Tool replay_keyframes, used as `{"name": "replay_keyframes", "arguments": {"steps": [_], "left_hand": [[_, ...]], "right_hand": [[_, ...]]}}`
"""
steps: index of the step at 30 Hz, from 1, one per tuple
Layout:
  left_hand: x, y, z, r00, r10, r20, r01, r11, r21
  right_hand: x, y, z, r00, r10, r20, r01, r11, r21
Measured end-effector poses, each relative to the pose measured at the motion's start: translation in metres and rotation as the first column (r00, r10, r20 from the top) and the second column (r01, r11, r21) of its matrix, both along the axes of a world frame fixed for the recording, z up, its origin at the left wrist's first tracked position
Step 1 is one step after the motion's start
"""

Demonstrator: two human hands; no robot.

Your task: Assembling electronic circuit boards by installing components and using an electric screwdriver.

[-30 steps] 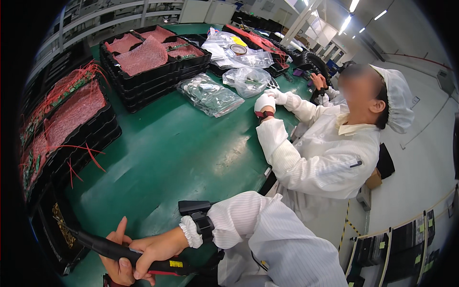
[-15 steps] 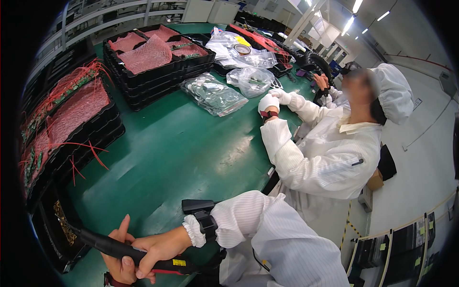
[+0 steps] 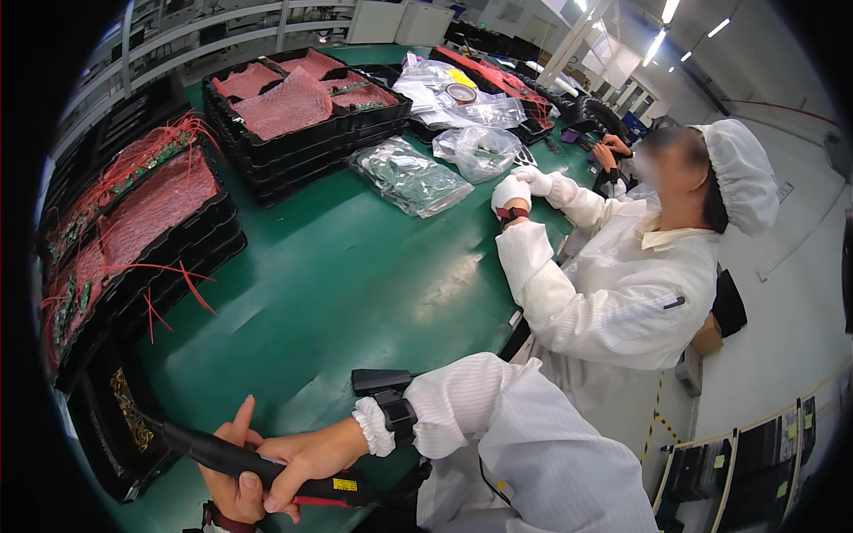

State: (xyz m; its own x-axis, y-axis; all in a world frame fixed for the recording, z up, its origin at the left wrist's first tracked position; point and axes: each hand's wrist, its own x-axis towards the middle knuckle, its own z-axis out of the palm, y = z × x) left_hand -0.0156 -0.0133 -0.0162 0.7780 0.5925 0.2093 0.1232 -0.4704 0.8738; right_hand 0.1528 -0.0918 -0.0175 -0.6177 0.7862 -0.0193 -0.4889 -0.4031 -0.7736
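Your black tool lies low over the near edge of the green table. Your right hand is closed round it. Your left hand sits under it, maybe holding too; it is hard to see. Keep both hands snug and the tool steady. Black trays sit to your left. A co-worker sits beside you.
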Motion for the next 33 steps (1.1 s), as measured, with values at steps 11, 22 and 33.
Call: {"name": "replay_keyframes", "arguments": {"steps": [11,22,33], "left_hand": [[0.007,0.000,-0.004,0.995,0.041,0.086,-0.049,0.994,0.093],[0.003,-0.004,0.013,0.998,0.025,-0.063,-0.021,0.998,0.059],[0.005,-0.006,0.013,0.996,0.033,-0.082,-0.025,0.996,0.089]], "right_hand": [[0.004,0.001,0.000,0.999,0.032,0.002,-0.032,0.999,-0.012],[0.006,0.002,0.002,0.997,0.072,0.001,-0.072,0.997,-0.003],[0.008,0.000,0.006,0.995,0.091,0.040,-0.091,0.996,-0.002]]}}
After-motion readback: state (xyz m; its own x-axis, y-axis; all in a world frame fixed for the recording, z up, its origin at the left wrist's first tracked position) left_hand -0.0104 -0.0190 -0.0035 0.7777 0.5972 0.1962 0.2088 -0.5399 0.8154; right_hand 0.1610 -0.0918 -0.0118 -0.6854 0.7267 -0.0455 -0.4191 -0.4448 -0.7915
